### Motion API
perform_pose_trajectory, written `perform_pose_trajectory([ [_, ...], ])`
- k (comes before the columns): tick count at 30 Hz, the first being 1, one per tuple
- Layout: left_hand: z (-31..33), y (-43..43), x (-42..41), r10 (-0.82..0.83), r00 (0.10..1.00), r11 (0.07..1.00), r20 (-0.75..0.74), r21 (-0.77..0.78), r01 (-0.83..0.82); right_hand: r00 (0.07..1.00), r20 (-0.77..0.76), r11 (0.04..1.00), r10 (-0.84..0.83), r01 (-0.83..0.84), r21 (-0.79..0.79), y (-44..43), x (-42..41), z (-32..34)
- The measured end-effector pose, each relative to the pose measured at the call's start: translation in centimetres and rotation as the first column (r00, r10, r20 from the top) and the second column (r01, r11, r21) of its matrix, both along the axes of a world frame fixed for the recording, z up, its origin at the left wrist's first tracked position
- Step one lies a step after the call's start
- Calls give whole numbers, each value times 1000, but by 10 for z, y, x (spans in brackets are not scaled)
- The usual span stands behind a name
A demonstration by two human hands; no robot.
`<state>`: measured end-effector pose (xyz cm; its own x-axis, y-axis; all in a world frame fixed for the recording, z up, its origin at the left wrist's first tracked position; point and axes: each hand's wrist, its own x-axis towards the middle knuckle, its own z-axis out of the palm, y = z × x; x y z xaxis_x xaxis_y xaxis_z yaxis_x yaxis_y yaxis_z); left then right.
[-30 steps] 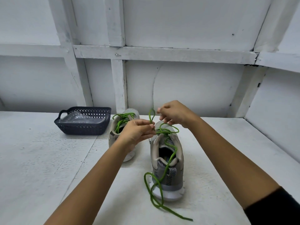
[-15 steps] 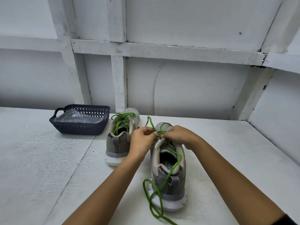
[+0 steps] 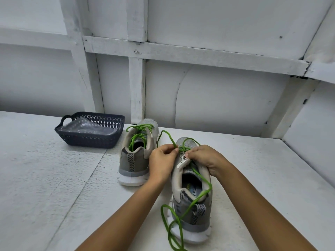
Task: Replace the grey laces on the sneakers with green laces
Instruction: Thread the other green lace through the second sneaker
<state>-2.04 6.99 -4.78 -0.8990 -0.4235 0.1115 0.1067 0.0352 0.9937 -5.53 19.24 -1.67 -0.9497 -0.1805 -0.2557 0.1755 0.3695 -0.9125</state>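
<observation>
Both sets of fingers [image 3: 171,149] pinch the green lace [image 3: 170,138] over the near sneaker's [image 3: 190,212] tongue. The left hand [image 3: 162,163] steadies one strand while the right hand [image 3: 205,160] works at the eyelets, probably threading. Slack trails behind the heel onto the table [image 3: 54,187]. The other sneaker [image 3: 134,160], already green-laced, stands just left.

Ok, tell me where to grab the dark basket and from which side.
I'd take the basket by the loop handle on its left end, coming from the left: that end stands free, while the right end sits close to the far sneaker.
</observation>
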Motion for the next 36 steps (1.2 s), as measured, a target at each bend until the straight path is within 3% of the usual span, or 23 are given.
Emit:
perform_pose_trajectory([
  [10,-2,2,0,16,1000,1000,-5,19,-16,1000,10,999,-22,22,-43,-3,3,1],
  [17,-2,2,1,-3,1000,998,-7,-66,2,999,24,998,-30,31,-51,-3,4,-1],
  [27,5,-10,-4,-181,969,937,170,-269,222,994,47,995,-94,95,-16,-8,2,-2],
  [32,15,-10,14,-341,903,902,260,-181,392,998,20,995,-55,53,90,-10,2,-3],
  [36,7,3,24,-354,908,874,222,-267,406,999,21,999,-40,39,30,-7,2,-3],
])
